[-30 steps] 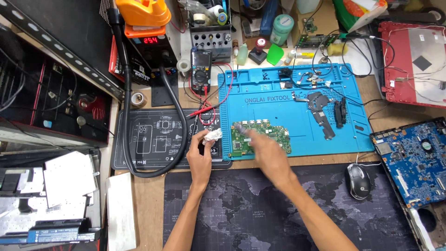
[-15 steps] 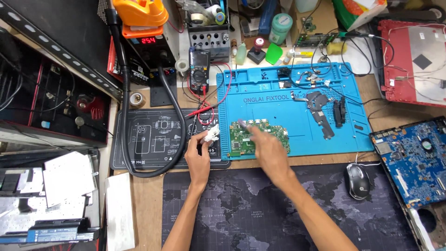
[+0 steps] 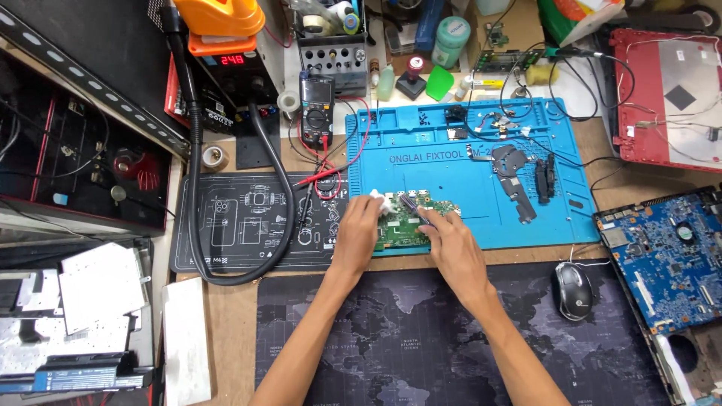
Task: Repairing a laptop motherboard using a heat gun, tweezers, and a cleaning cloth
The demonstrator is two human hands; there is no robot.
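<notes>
A green circuit board lies at the front left corner of a blue work mat. My left hand rests at the board's left edge and pinches a small white wad against it. My right hand sits on the board's right part, its fingers holding a thin purple-tipped tool that points at the board's upper side. Much of the board is hidden under both hands.
A black mat with a thick black hose lies left. A multimeter with red leads stands behind. A mouse, a blue laptop board, a red laptop shell and a dark map-print desk mat surround me.
Both hands have stayed on the green board. My left hand has shifted slightly with the white wad; my right hand has moved a little on the board.
</notes>
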